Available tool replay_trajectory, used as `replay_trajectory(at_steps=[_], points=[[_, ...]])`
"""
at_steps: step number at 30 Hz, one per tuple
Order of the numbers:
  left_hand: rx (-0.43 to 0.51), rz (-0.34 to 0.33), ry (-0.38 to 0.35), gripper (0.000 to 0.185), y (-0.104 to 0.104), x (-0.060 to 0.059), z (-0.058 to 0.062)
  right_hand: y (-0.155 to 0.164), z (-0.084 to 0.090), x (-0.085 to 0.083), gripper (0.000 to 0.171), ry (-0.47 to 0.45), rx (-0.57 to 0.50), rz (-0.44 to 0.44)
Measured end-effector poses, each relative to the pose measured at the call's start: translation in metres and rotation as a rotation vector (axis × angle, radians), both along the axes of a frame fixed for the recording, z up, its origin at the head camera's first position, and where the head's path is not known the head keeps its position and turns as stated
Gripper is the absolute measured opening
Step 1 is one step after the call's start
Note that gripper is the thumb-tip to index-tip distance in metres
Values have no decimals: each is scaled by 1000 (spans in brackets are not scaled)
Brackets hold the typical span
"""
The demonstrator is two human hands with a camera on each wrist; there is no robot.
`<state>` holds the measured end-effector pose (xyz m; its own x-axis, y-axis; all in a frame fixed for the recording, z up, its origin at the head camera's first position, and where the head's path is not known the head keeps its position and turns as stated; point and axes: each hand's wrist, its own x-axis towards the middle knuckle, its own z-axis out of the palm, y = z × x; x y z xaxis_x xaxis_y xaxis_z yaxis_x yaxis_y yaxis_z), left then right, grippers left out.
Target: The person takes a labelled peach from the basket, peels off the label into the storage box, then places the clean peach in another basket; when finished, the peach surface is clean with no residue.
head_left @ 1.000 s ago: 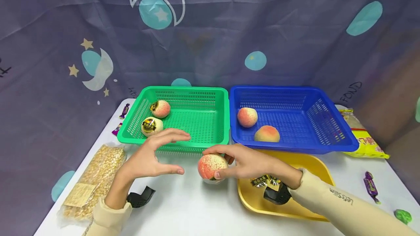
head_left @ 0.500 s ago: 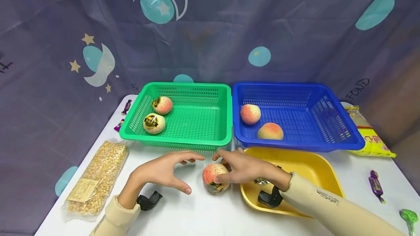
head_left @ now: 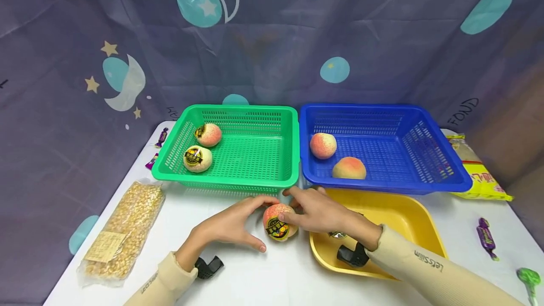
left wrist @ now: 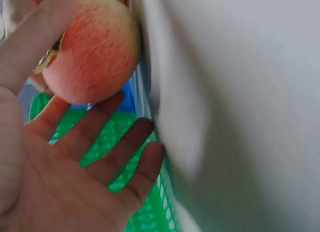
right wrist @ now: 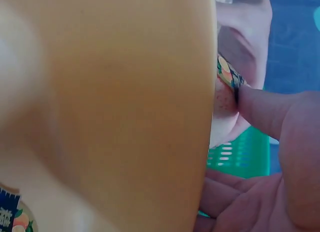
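Showing red-speckled cream skin, the labelled peach [head_left: 276, 225] is gripped by the right hand [head_left: 315, 209]; left hand [head_left: 229, 225] outspread.

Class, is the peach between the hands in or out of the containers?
Out: the peach is over the white table, in front of the green basket, beside the yellow tub.

Right grip [right wrist: 295, 157]: thumb [right wrist: 272, 109] against labelled peach [right wrist: 225, 98]; yellow tub [right wrist: 125, 91] beside

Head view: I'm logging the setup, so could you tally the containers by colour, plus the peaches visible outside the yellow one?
Green basket: 1
Blue basket: 1
Yellow tub: 1
Peaches visible outside the tub: 5
Total: 8
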<state>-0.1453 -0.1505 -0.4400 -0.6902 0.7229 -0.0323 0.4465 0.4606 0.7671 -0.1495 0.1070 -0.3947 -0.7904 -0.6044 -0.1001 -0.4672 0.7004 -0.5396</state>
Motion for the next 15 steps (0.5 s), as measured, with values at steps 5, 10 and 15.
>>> replay_trajectory(at_steps=[5,10,15], points=[[-2,35,60,88,11,-4,-7,2,2,3,61,14,23,-45],[24,14,61,82,18,-8,-8,7,7,7,61,35,18,-34],[40,-33,7,77,16,-13,-4,17,19,12,55,50,-18,14]])
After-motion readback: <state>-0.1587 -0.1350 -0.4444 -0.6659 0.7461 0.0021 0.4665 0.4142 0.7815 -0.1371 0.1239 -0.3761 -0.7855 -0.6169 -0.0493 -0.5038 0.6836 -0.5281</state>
